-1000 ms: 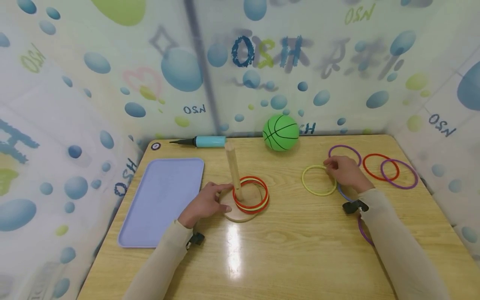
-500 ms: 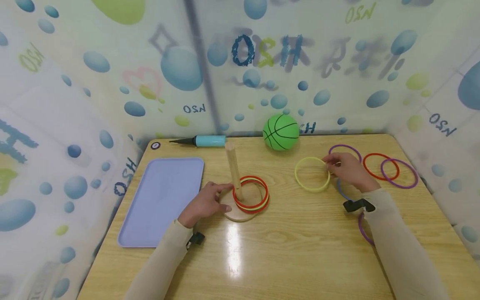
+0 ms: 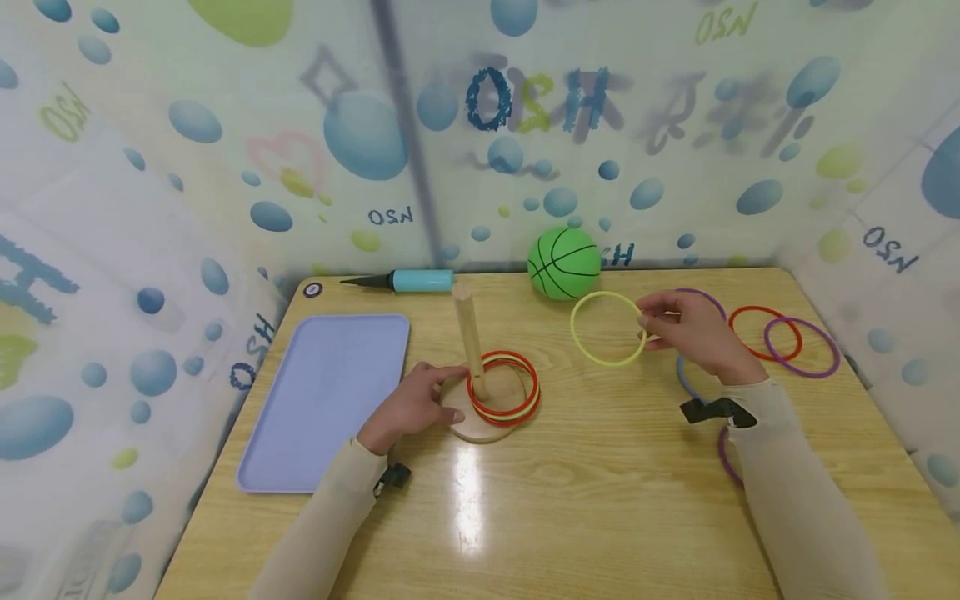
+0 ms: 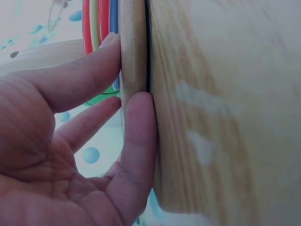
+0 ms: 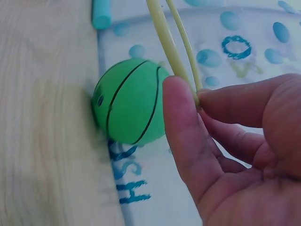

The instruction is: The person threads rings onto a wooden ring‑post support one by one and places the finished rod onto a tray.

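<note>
My right hand (image 3: 686,333) pinches a thin yellow ring (image 3: 609,292) by its edge between thumb and finger. The ring is raised off the table, right of the peg; the right wrist view shows the pinched edge (image 5: 165,40) close up. My left hand (image 3: 411,406) holds the rim of the round wooden base (image 3: 474,435), its digits on the top and the edge in the left wrist view. An upright wooden peg (image 3: 468,337) rises from that base. Stacked red and yellow rings (image 3: 537,387) lie loosely around the peg, with a blue ring (image 4: 114,16) under them.
A lilac tray (image 3: 330,392) lies at the left. Along the back stand a blue hand pump (image 3: 422,281) and a green ball (image 3: 564,263). At the right lie a red ring (image 3: 753,307), purple ring (image 3: 837,358) and others, including a blue ring (image 3: 681,375) partly hidden.
My right hand has lifted the yellow ring from the table and tilted it up, moving it slightly left and back. The left hand stays on the base.
</note>
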Tool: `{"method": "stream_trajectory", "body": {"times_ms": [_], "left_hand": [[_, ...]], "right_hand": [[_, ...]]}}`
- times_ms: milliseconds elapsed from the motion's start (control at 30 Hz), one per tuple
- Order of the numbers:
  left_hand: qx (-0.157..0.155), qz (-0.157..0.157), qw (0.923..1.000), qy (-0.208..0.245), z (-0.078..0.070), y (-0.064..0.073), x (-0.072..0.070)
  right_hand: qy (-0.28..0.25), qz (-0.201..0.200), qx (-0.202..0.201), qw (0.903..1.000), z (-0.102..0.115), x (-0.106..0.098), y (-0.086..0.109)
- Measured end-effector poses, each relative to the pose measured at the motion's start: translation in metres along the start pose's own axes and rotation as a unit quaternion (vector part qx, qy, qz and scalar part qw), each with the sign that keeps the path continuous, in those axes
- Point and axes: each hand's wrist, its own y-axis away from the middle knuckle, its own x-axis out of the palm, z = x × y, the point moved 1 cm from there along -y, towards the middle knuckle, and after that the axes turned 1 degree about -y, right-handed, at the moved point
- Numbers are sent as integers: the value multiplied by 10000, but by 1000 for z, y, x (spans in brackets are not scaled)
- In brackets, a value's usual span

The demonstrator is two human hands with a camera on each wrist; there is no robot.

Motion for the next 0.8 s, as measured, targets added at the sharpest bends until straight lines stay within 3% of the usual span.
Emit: {"method": "stream_trajectory", "body": {"times_ms": [467, 800], "left_hand": [[56, 6, 9999, 94, -1, 0, 0], [134, -6, 9999, -3, 0, 0, 0]], "right_hand": [[-841, -8, -604, 9946, 50, 22, 8], [-2054, -203, -1008, 9733, 87, 50, 14]]}}
